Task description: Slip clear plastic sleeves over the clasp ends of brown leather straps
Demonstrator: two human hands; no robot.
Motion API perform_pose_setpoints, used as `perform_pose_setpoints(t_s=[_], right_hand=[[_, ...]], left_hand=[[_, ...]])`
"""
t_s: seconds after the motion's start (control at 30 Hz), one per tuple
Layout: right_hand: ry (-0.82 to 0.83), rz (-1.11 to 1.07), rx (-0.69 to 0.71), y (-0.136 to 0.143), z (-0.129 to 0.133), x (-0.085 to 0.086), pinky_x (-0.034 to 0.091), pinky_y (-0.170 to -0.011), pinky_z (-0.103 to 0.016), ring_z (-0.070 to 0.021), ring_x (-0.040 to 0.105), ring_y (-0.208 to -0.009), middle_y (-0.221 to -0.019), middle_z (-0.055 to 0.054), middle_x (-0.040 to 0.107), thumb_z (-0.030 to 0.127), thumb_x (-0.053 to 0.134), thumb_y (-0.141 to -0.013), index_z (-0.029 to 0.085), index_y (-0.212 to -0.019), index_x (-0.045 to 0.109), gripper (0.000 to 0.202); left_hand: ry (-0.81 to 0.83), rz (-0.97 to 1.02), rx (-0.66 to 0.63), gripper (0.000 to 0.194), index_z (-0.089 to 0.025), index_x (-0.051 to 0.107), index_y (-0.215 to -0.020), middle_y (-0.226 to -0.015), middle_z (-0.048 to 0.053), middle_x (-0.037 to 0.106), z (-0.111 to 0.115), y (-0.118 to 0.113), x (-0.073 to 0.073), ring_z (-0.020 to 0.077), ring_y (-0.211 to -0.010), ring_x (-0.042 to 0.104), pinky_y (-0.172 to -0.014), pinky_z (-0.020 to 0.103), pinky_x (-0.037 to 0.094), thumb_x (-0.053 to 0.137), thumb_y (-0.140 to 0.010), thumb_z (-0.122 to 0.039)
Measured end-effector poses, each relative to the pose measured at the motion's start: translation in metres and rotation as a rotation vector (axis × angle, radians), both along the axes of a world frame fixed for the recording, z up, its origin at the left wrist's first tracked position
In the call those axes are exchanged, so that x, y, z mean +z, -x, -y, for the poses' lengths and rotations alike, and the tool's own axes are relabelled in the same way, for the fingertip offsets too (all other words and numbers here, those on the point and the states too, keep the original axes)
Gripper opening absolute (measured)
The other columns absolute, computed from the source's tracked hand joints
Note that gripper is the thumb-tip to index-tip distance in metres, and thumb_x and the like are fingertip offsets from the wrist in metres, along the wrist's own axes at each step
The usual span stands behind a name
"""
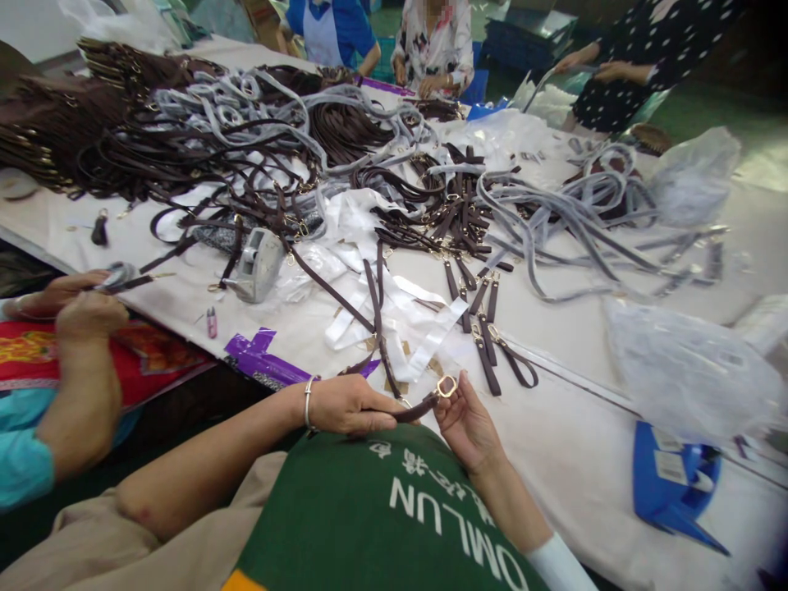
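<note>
At the table edge, close to my body, my left hand (355, 406) is closed around a dark brown leather strap (417, 410), its thumb lying along it. A gold-coloured ring buckle (439, 386) sits on the strap's right end. My right hand (469, 427) holds this end, its curled fingers and thumb at the ring. Just beyond my hands, more brown straps (377, 316) lie across white strips (434, 336). Several short strap loops with gold clasps (486, 349) lie to the right of them.
A large heap of brown straps (350, 123) and grey wrapping strips (572, 213) spreads over the table. A tape dispenser (255, 264), purple tape (262, 357), plastic bags (689, 369) and a blue holder (671, 476) lie around. A co-worker's hands (86, 308) work at left; other people stand opposite.
</note>
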State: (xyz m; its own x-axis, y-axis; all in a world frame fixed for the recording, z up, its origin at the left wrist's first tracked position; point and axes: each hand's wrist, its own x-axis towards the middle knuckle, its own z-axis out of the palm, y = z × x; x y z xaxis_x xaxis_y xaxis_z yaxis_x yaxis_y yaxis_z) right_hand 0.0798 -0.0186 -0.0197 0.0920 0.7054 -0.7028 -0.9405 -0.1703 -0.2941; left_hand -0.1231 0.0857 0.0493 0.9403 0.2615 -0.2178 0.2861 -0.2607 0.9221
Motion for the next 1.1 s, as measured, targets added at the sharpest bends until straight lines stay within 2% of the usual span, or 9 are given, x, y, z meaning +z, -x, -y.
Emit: perform_pose_setpoints(t_s=[0.2, 0.33, 0.5, 0.67, 0.77, 0.83, 0.97, 1.03, 1.1], right_hand=[[0.009, -0.004, 0.01, -0.002, -0.001, 0.001, 0.048, -0.048, -0.008, -0.0049, 0.062, -0.061, -0.071, 0.002, 0.068, 0.026, 0.072, -0.074, 0.018, -0.078, 0.064, 0.013], [0.054, 0.097, 0.011, 0.001, -0.002, 0.002, 0.05, -0.049, -0.01, -0.0083, 0.066, -0.07, -0.081, 0.0, 0.071, 0.026, 0.074, -0.072, 0.019, -0.083, 0.065, 0.016], [0.034, 0.288, 0.106, 0.005, -0.003, 0.003, 0.052, -0.053, -0.014, -0.0126, 0.067, -0.08, -0.09, -0.003, 0.071, 0.031, 0.075, -0.07, 0.019, -0.086, 0.067, 0.022], [0.012, 0.421, 0.211, 0.01, -0.003, 0.002, 0.054, -0.057, -0.018, -0.0129, 0.066, -0.074, -0.086, -0.003, 0.071, 0.034, 0.077, -0.066, 0.018, -0.084, 0.068, 0.026], [0.004, 0.424, 0.213, 0.01, -0.004, 0.002, 0.054, -0.058, -0.019, -0.0123, 0.065, -0.072, -0.082, -0.001, 0.07, 0.033, 0.078, -0.065, 0.018, -0.083, 0.068, 0.026], [0.001, 0.431, 0.172, 0.006, -0.004, 0.003, 0.055, -0.06, -0.02, -0.0112, 0.065, -0.07, -0.081, 0.0, 0.07, 0.032, 0.078, -0.065, 0.019, -0.083, 0.068, 0.024], [0.051, 0.464, 0.012, -0.006, -0.001, -0.002, 0.055, -0.062, -0.019, -0.0094, 0.065, -0.068, -0.078, 0.002, 0.07, 0.03, 0.078, -0.065, 0.019, -0.081, 0.067, 0.022], [0.086, 0.472, -0.015, -0.009, 0.002, -0.007, 0.054, -0.061, -0.018, -0.0093, 0.065, -0.068, -0.077, 0.002, 0.07, 0.03, 0.079, -0.064, 0.019, -0.081, 0.067, 0.023], [0.097, 0.474, 0.03, -0.007, 0.005, -0.011, 0.054, -0.061, -0.018, -0.0103, 0.065, -0.069, -0.077, 0.001, 0.07, 0.031, 0.079, -0.064, 0.018, -0.08, 0.067, 0.024]], left_hand=[[-0.093, 0.004, -0.051, 0.048, -0.018, 0.065, -0.114, -0.059, 0.001, 0.057, -0.006, 0.002, -0.002, 0.0075, -0.047, 0.046, -0.05, 0.014, 0.033, 0.038, -0.09, -0.05], [-0.067, -0.036, -0.036, 0.045, -0.018, 0.066, -0.113, -0.053, 0.0, 0.053, -0.012, 0.004, -0.003, 0.0076, -0.046, 0.044, -0.047, 0.014, 0.032, 0.04, -0.09, -0.048], [0.144, -0.108, -0.052, 0.047, -0.017, 0.063, -0.115, -0.046, -0.002, 0.05, -0.016, -0.001, -0.013, 0.0079, -0.043, 0.047, -0.05, 0.015, 0.037, 0.038, -0.091, -0.049], [0.428, -0.165, 0.101, 0.055, -0.01, 0.063, -0.106, -0.041, -0.003, 0.047, -0.011, -0.019, -0.042, 0.0066, -0.032, 0.038, -0.038, 0.016, 0.029, 0.036, -0.09, -0.055], [0.544, -0.16, 0.166, 0.058, -0.008, 0.061, -0.1, -0.044, -0.002, 0.05, -0.007, -0.032, -0.056, 0.0054, -0.03, 0.033, -0.034, 0.016, 0.025, 0.034, -0.089, -0.058], [0.594, -0.121, 0.15, 0.059, -0.008, 0.059, -0.103, -0.052, 0.0, 0.055, -0.006, -0.036, -0.062, 0.0058, -0.034, 0.039, -0.037, 0.016, 0.03, 0.033, -0.089, -0.059], [0.522, -0.047, 0.065, 0.051, -0.011, 0.056, -0.11, -0.077, 0.006, 0.063, -0.009, -0.025, -0.066, 0.0087, -0.057, 0.055, -0.055, 0.018, 0.043, 0.044, -0.087, -0.055], [0.427, -0.074, 0.068, 0.046, -0.012, 0.058, -0.109, -0.075, 0.004, 0.062, -0.011, -0.015, -0.065, 0.0088, -0.06, 0.055, -0.057, 0.017, 0.042, 0.048, -0.087, -0.051], [0.342, -0.103, 0.108, 0.043, -0.013, 0.059, -0.111, -0.067, 0.001, 0.06, -0.011, -0.01, -0.064, 0.0077, -0.055, 0.052, -0.054, 0.015, 0.039, 0.046, -0.089, -0.048]])
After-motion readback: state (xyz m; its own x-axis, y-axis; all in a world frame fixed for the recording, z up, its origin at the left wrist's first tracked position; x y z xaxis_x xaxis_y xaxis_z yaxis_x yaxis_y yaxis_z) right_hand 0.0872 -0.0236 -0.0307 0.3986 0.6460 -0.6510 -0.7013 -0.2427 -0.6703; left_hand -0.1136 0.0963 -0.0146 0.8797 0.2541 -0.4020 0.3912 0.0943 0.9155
